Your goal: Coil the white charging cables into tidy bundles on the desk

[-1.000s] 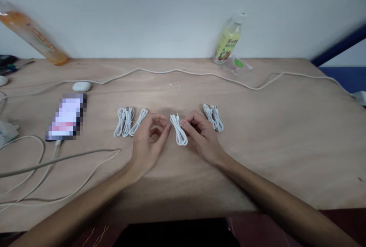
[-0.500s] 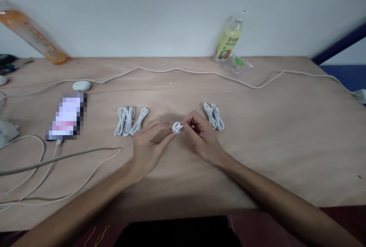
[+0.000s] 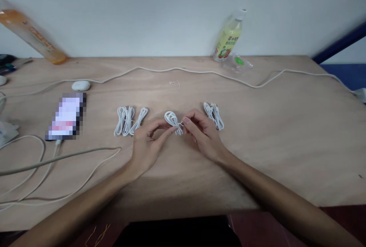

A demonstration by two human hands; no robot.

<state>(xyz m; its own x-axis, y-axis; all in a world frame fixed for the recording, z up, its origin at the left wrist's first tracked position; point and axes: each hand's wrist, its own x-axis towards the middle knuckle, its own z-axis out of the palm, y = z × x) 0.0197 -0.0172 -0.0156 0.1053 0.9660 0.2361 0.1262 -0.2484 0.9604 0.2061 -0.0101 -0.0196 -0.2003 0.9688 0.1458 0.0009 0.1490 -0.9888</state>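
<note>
A small white cable bundle (image 3: 172, 120) is held between both hands just above the wooden table (image 3: 286, 125). My left hand (image 3: 148, 146) pinches its near end with thumb and fingers closed. My right hand (image 3: 201, 134) pinches the same bundle from the right, its fingers curled. The bundle's loops stick up and away from me. Left of the hands lie three coiled white cables (image 3: 130, 120) in a row. To the right of them lies another coiled white cable (image 3: 214, 115).
A phone (image 3: 67, 116) with a charging lead lies at the left, a white earbud case (image 3: 81, 85) behind it. A long white cord (image 3: 200, 73) crosses the table's back. A yellow drink bottle (image 3: 228, 37) and an orange bottle (image 3: 31, 33) stand by the wall.
The bundle lay flat between my hands a second ago. Both hands pinched it, lifted it and turned it, so its loops now stand up and away from me.
</note>
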